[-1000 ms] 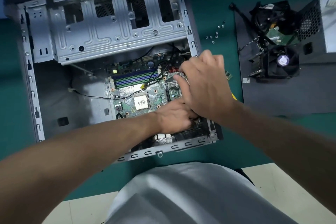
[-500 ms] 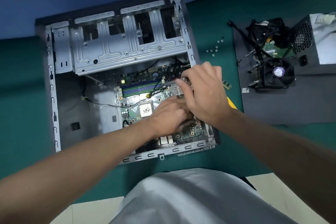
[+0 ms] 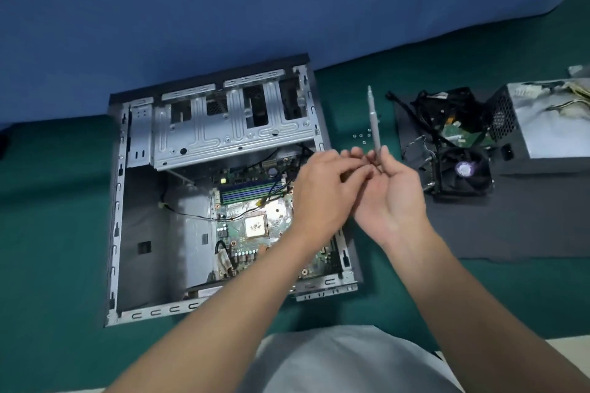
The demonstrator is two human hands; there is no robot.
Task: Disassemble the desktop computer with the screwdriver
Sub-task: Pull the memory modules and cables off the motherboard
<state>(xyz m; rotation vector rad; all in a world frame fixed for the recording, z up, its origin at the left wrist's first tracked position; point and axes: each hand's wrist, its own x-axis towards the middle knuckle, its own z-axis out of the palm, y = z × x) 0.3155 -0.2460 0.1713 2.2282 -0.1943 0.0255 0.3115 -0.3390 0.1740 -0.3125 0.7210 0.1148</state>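
Note:
The open desktop case [image 3: 137, 143] lies flat on green cloth, its motherboard [image 3: 255, 226] exposed with RAM sticks and a bare CPU. Both hands are lifted above the case's right side. My right hand [image 3: 396, 198], palm up, pinches a slim grey screwdriver [image 3: 374, 128] between thumb and fingertips, its shaft pointing away from me. My left hand [image 3: 325, 191] reaches across with its fingertips meeting the right hand's fingers at the screwdriver's lower end; whether it pinches something small there is hidden.
Several loose screws [image 3: 362, 136] lie on the cloth right of the case. A dark mat [image 3: 510, 226] holds a removed cooler fan [image 3: 463, 169], tangled cables with a green board [image 3: 453, 134], and the power supply [image 3: 549, 124]. A blue wall stands behind.
Both hands have risen out of the case from the motherboard and moved right. The screwdriver now shows upright in my right hand. The view has pulled back and tilted up.

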